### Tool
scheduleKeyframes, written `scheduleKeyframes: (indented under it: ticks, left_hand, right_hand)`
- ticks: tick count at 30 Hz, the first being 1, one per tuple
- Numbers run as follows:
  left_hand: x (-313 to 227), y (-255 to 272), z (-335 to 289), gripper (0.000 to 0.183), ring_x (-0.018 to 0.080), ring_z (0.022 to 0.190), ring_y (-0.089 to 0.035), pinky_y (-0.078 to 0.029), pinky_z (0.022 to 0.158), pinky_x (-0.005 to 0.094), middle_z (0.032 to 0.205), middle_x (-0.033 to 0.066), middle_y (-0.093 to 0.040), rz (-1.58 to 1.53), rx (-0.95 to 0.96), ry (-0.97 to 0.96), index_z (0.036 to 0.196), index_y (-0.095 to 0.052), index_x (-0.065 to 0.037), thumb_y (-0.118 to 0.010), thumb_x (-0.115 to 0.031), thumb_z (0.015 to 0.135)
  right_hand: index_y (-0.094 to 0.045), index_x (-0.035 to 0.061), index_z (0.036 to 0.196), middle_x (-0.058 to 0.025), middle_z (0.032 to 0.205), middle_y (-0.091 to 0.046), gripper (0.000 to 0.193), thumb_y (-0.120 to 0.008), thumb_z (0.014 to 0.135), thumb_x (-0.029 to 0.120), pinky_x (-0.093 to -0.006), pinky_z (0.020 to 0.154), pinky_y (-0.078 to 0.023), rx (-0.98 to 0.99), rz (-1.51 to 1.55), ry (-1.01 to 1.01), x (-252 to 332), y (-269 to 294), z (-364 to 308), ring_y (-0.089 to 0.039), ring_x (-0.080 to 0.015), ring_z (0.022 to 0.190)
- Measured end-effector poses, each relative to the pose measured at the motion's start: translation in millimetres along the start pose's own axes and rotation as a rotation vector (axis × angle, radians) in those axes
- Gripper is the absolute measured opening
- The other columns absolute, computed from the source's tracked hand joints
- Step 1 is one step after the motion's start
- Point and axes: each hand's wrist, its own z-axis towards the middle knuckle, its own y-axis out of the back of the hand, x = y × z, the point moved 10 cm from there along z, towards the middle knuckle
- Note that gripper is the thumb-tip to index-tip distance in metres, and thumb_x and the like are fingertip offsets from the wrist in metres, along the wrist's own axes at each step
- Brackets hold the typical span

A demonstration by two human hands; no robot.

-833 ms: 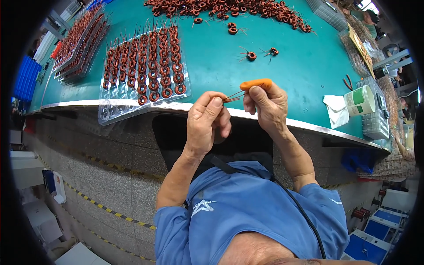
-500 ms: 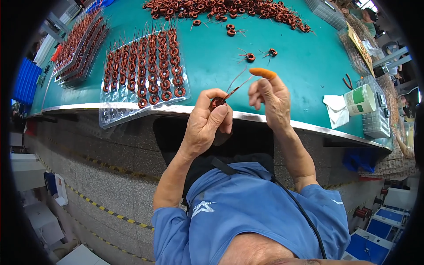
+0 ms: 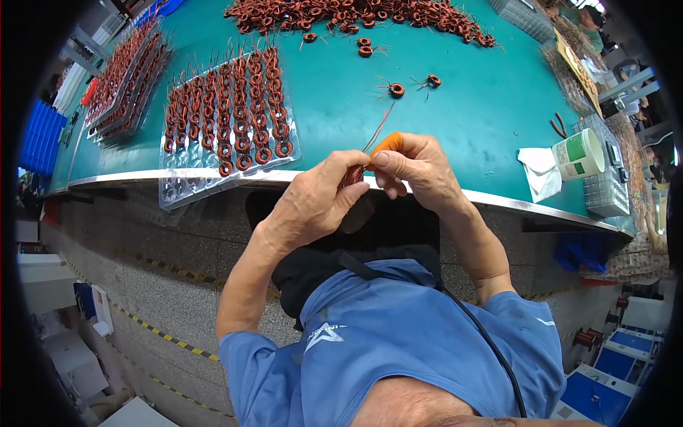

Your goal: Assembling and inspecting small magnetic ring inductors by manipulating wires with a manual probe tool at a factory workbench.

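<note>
- Over the near edge of the table [image 3: 484, 142]: coil [image 3: 353, 175] held between both hands, its leads [image 3: 379, 128] pointing toward the far edge.
- Left hand [image 3: 320, 192] pinches the coil, thumb against fingertips; presumably steadies the ring and keeps the leads free.
- Right hand [image 3: 416, 171] curled close, thumb and index meeting at the base of the leads; cannot tell whether they grip one. Orange cover [image 3: 388, 146] on the index, probably against wire abrasion.
- Tray [image 3: 290, 154] of coils overhangs the near edge, left of the hands, likely for short reach; leads upright there, perhaps against tangling.
- Pile [image 3: 348, 13] along the far edge; two loose coils [image 3: 397, 90] lie between it and the hands.
</note>
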Motion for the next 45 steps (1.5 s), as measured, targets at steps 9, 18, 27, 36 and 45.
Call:
scheduleKeyframes:
  ticks: [9,18,27,36,45]
  left_hand:
    - [-10,-3,3,0.024,0.0275,0.075,-0.062,-0.051,0.065,0.0388,0.082,0.0108,-0.056,0.123,0.238,-0.085,0.103,-0.051,-0.003,-0.064,-0.006,0.084]
    - [-16,-26,-11,0.019,0.0190,0.064,-0.058,-0.049,0.057,0.0310,0.076,0.0075,-0.050,0.801,0.236,-0.363,0.098,-0.054,-0.004,-0.061,-0.011,0.082]
    - [42,-8,-14,0.029,0.0130,0.061,-0.060,-0.049,0.056,0.0268,0.076,0.0103,-0.062,-0.187,-0.130,0.190,0.107,-0.048,0.002,-0.067,-0.014,0.090]
    - [52,-22,-20,0.021,0.0131,0.057,-0.052,-0.043,0.053,0.0261,0.070,0.0059,-0.055,-0.131,-0.219,0.300,0.114,-0.043,0.001,-0.046,-0.015,0.100]
    - [54,-47,-25,0.020,0.0130,0.065,-0.053,-0.044,0.059,0.0253,0.079,0.0072,-0.054,-0.769,-0.186,0.252,0.114,-0.040,-0.002,-0.045,-0.015,0.100]
  right_hand:
    - [-0.066,0.0016,0.090,-0.0035,0.069,-0.063,0.027,-0.069,0.088,0.028,-0.0192,0.046,-0.042,0.125,-0.004,-0.186,-18,-6,5,-0.057,-0.0072,0.053]
    - [-0.065,0.0013,0.090,-0.0026,0.068,-0.060,0.023,-0.069,0.088,0.024,-0.0193,0.047,-0.044,0.116,-0.098,-0.291,-42,1,13,-0.054,-0.0069,0.052]
    - [-0.066,0.0010,0.081,-0.0016,0.062,-0.056,0.023,-0.070,0.084,0.023,-0.0212,0.043,-0.035,-0.053,-0.090,-0.061,-19,6,11,-0.048,-0.0046,0.052]
    - [-0.071,0.0006,0.097,-0.0026,0.070,-0.063,0.020,-0.067,0.087,0.018,-0.0228,0.051,-0.045,-0.147,-0.289,0.114,-1,1,5,-0.056,-0.0077,0.058]
    - [-0.069,-0.0029,0.094,-0.0064,0.075,-0.067,0.019,-0.067,0.086,0.014,-0.0239,0.055,-0.048,-0.116,-0.375,0.237,16,-3,-3,-0.060,-0.0094,0.062]
